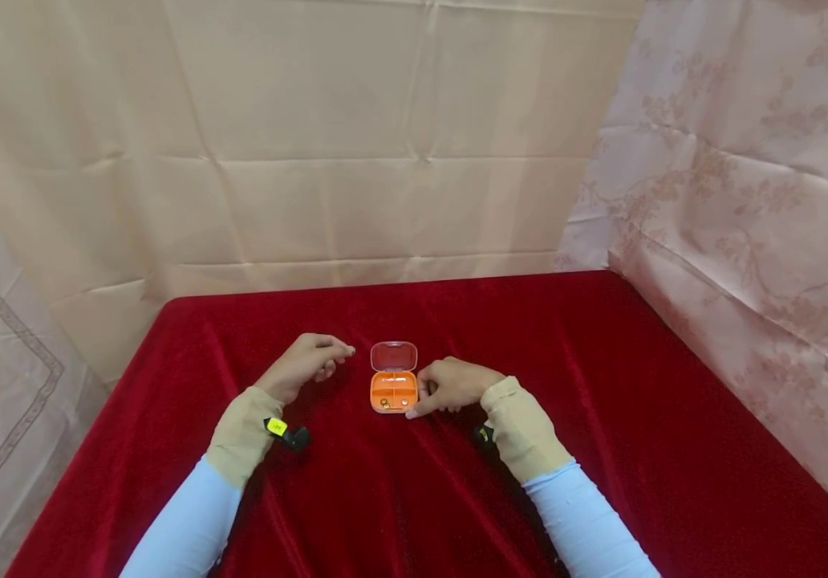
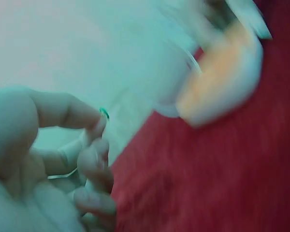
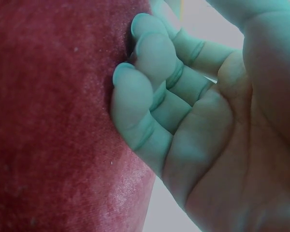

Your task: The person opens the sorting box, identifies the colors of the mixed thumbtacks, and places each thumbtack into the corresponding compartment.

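An orange pill box (image 1: 376,387) with compartments lies on the red cloth, its clear lid (image 1: 394,356) raised at the back. Small gold-coloured pieces (image 1: 385,404) sit in the front left compartment, and a small shiny piece (image 1: 404,402) is in the front right one. My right hand (image 1: 457,384) holds the box by its right side, thumb at the front corner. To the left of the box and apart from it, my left hand (image 1: 304,363) pinches a tiny thing with a green glint (image 2: 104,113) between thumb and forefinger; its kind is too small to tell.
A table under red velvet cloth (image 1: 399,498) spreads around both hands. Behind it hangs a beige curtain (image 1: 385,201), and a flowered curtain (image 1: 746,201) runs along the right side. Dark wrist cameras (image 1: 297,438) are strapped below the hands.
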The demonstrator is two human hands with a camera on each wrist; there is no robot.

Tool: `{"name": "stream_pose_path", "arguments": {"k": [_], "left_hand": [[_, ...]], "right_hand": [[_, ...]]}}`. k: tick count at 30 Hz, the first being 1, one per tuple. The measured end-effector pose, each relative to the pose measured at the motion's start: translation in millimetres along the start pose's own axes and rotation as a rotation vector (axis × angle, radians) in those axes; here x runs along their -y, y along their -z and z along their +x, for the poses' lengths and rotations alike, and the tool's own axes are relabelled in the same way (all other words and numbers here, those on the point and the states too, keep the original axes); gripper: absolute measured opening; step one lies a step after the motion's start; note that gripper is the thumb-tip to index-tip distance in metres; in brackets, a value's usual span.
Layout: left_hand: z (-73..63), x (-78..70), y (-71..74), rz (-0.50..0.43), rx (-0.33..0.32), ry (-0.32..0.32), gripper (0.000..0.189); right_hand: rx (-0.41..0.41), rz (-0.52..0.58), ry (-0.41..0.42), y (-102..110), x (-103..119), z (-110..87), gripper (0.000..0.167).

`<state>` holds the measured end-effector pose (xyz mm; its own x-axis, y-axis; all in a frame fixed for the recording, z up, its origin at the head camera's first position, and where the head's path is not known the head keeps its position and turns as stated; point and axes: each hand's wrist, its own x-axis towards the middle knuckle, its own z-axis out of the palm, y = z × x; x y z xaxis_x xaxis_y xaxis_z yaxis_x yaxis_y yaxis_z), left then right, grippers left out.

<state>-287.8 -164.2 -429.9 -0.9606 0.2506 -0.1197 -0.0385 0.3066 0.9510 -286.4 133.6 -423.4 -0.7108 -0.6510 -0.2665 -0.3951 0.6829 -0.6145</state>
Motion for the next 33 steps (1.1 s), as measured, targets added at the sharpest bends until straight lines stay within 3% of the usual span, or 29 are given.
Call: {"name": "stream_pose_path", "arguments": {"k": [3,6,12,21,27,33], "left_hand": [[-0.1,-1.9,2.7,-0.255,0.107,0.013,0.018],[-1.2,-1.7,4.2,-0.433,0.205,0.026,0.02],[-4.0,0.4,5.1,-0.603,0.309,-0.005,0.037],[-4.0,-2.0,3.3,-0.67,0.383,-0.028,0.033],[-3.6,-3.3,2.8,-0.675,0.37,-0.023,0.033],[-0.8,-0.5,1.6,-0.59,0.3,-0.014,0.029]], "right_hand": [[-0.003,-0.003,0.0,0.8,0.9,0.9,0.032],[-0.002,-0.001,-0.003,0.6,1.1,1.9,0.033],[0.001,0.004,0.001,-0.9,-0.1,2.8,0.034],[0.006,0.017,-0.005,-1.6,-2.9,1.5,0.033],[0.005,0.02,-0.004,-1.1,-2.3,0.8,0.033],[0.007,0.012,0.0,-1.1,-3.4,2.3,0.033]]}}
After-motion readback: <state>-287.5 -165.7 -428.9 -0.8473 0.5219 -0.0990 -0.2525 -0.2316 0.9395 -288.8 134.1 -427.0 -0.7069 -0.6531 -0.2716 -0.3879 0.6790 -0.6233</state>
